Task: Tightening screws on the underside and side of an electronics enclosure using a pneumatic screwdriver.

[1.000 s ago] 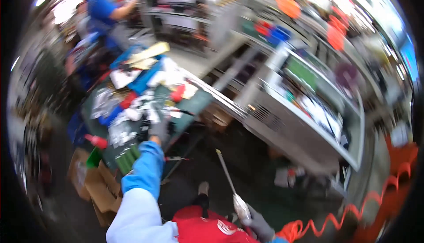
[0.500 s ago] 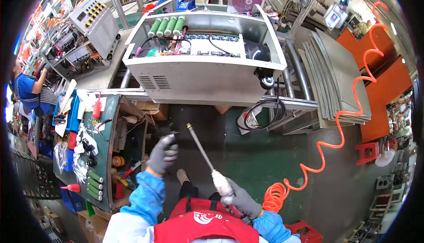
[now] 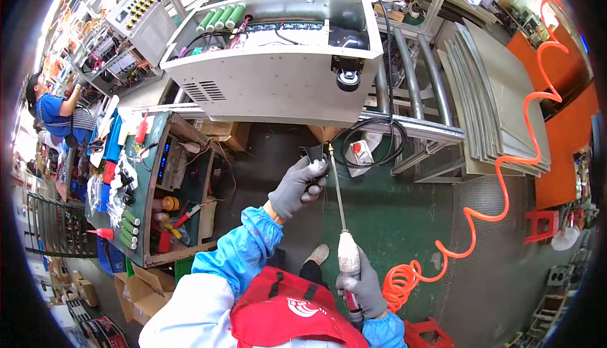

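My right hand (image 3: 365, 285), in a grey glove, is wrapped round the handle of a long-shafted power screwdriver (image 3: 348, 251). Its thin shaft points away from me, the brassy tip close to my left fingertips. My left hand (image 3: 296, 191), also gloved, has its fingers closed on a small black part (image 3: 310, 152) whose exact kind I cannot make out. Beyond both hands lies a grey metal cabinet (image 3: 272, 92) on its side, with green cylinders (image 3: 221, 17) and wiring inside. A black caster wheel (image 3: 348, 81) sticks out at its right end.
A roller conveyor (image 3: 411, 73) bears the cabinet. Grey panels (image 3: 499, 95) lean at the right, near an orange coiled hose (image 3: 468, 212). A cluttered workbench (image 3: 148, 202) stands left. Below the conveyor are a black cable (image 3: 395, 149) and a box with a red button (image 3: 360, 152). A person (image 3: 55, 111) works far left.
Both hands have moved right in the view, and my left hand has come nearer the screwdriver's tip. The screwdriver now stands more upright. The cabinet appears further left and higher.
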A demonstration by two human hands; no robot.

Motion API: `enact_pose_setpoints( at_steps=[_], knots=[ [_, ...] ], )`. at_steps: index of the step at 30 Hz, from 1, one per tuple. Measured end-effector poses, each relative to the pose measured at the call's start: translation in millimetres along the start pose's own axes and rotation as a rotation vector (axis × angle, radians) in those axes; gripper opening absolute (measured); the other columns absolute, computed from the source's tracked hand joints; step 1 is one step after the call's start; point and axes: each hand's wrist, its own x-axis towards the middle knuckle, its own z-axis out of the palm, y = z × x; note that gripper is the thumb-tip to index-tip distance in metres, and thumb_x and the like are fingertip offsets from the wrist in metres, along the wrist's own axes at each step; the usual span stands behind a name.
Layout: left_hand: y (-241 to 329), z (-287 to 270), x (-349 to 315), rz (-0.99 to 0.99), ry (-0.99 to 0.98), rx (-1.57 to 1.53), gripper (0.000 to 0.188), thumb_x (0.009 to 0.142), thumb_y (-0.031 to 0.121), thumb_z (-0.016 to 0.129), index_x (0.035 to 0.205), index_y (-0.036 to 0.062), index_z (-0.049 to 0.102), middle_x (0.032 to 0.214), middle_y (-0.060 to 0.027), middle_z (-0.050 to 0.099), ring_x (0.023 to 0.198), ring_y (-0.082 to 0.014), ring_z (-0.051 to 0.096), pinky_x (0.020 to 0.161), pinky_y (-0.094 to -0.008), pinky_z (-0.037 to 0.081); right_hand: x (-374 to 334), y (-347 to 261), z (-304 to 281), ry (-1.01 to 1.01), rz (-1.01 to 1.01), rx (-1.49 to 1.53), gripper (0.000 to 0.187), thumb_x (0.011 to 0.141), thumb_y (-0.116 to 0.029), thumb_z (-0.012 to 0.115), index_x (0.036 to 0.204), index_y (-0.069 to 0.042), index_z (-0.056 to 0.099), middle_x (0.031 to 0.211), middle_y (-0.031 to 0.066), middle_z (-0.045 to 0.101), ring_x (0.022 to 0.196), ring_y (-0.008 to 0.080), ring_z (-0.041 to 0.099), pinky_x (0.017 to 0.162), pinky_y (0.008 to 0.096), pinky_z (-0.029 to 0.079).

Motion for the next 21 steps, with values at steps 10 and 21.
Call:
enact_pose_setpoints(
  at_steps=[10,21],
  knots=[
    [-11.0,5.9,34.3,0.002,0.054,0.407,0.019,0.089,0.020,0.064,0.100,0.0098,0.053,0.073,0.0013,0.052,0.051,-0.0034,0.043,0.039,-0.0179,0.029,20.3,-5.3,-19.8,0.044,0.042,0.045,0.080,0.072,-0.010,0.061,0.146,-0.007,0.030,0.073,0.0072,0.058,0.055,0.0145,0.058,0.049,0.0267,0.048],
    [-25.0,-24.8,164.7,0.115,0.099,0.155,0.028,0.090,0.018,0.065,0.115,0.0110,0.054,0.081,0.0003,0.060,0.055,-0.0032,0.046,0.039,-0.0167,0.029,146.8,1.6,-21.1,0.155,-0.112,0.030,0.083,0.072,-0.017,0.059,0.148,-0.006,0.027,0.075,0.0076,0.058,0.057,0.0140,0.057,0.053,0.0271,0.050]
  ],
)
